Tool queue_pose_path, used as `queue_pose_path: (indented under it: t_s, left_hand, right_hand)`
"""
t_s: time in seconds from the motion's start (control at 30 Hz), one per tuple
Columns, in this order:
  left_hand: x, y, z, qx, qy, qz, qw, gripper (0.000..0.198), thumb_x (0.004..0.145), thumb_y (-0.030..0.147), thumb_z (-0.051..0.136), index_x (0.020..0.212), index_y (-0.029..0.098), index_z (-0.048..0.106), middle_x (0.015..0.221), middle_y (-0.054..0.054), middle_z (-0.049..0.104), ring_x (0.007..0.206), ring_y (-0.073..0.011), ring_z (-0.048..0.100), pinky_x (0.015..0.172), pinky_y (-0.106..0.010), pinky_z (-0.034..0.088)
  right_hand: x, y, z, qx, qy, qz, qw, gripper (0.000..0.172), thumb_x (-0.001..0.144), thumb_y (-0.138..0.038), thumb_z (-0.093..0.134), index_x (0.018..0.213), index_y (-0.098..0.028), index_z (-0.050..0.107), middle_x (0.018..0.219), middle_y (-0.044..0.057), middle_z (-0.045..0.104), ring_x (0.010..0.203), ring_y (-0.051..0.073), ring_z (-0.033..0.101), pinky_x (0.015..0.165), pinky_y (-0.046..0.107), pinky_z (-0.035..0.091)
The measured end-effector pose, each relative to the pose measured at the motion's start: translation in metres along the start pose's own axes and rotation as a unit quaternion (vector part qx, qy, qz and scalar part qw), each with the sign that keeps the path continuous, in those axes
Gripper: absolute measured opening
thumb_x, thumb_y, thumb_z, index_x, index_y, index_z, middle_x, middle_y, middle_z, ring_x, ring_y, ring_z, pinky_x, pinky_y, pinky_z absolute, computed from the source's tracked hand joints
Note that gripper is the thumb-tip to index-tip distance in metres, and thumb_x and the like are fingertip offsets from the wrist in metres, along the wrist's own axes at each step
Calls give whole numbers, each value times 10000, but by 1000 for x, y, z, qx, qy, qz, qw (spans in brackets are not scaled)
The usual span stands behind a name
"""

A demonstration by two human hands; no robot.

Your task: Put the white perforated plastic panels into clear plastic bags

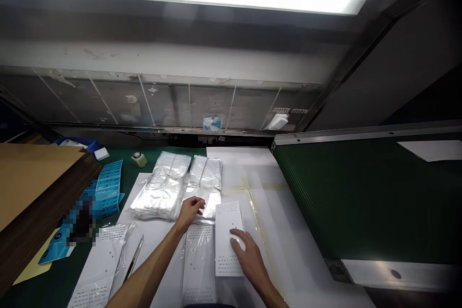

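My left hand (190,210) reaches forward with its fingers curled and pinched on the near edge of a stack of clear plastic bags (207,184). My right hand (249,255) lies flat with fingers spread on a white perforated card (226,224). Left of that card a similar white card sits inside a clear bag (199,264). A second, thicker stack of clear bags (162,187) rests further left on the white sheet (274,221).
More bagged white cards (99,264) and a metal blade (134,259) lie at the near left. Blue labels (108,187), a stack of brown cardboard (32,187) and a small round object (138,158) sit at the left. A green conveyor belt (371,197) runs along the right.
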State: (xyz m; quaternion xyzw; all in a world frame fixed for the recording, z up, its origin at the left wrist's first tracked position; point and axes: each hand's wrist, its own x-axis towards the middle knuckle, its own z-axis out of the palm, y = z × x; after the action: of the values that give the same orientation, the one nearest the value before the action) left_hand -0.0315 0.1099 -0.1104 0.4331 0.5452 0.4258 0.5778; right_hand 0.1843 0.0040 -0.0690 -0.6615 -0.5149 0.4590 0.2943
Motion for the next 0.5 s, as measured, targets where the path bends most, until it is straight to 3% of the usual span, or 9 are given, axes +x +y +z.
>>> queue_pose_path:
  t_s: [0.13, 0.23, 0.33, 0.43, 0.5]
  left_hand:
    - [-33, 26, 13, -72, -39, 0, 997, 232, 731, 347, 671, 740, 128, 598, 695, -46, 626, 674, -166, 575, 643, -275, 469]
    - [-67, 36, 22, -114, -69, -16, 991, 242, 724, 344, 692, 692, 133, 578, 650, -29, 615, 639, -157, 566, 638, -270, 456]
    - [-95, 37, 23, -145, -72, -30, 986, 244, 742, 347, 684, 700, 130, 580, 704, -44, 626, 677, -161, 570, 691, -286, 456]
    - [-114, 33, 17, -207, -36, -48, 976, 259, 741, 358, 682, 696, 139, 551, 822, -77, 633, 825, -199, 578, 780, -322, 454]
    - [-122, 30, 13, -271, -31, -69, 960, 288, 742, 381, 667, 671, 158, 498, 755, -50, 601, 817, -204, 576, 800, -352, 451]
  right_hand:
    - [12, -30, 12, -35, 4, -49, 998, 416, 782, -537, 526, 1079, -265, 629, 1048, 43, 584, 940, 240, 585, 767, 334, 482]
    - [12, -47, 20, -50, -14, -98, 994, 322, 821, -510, 497, 1015, -304, 651, 954, 13, 581, 869, 200, 589, 758, 303, 461]
    - [5, -53, 25, -60, -46, -133, 988, 273, 879, -441, 432, 939, -324, 672, 870, -3, 576, 800, 165, 588, 716, 267, 451]
    - [0, -52, 25, -72, -52, -140, 986, 283, 899, -397, 399, 923, -304, 665, 875, 4, 582, 807, 167, 582, 714, 269, 440]
    - [0, -50, 24, -83, -46, -133, 986, 290, 900, -389, 388, 900, -283, 658, 876, 14, 584, 793, 177, 576, 717, 288, 434]
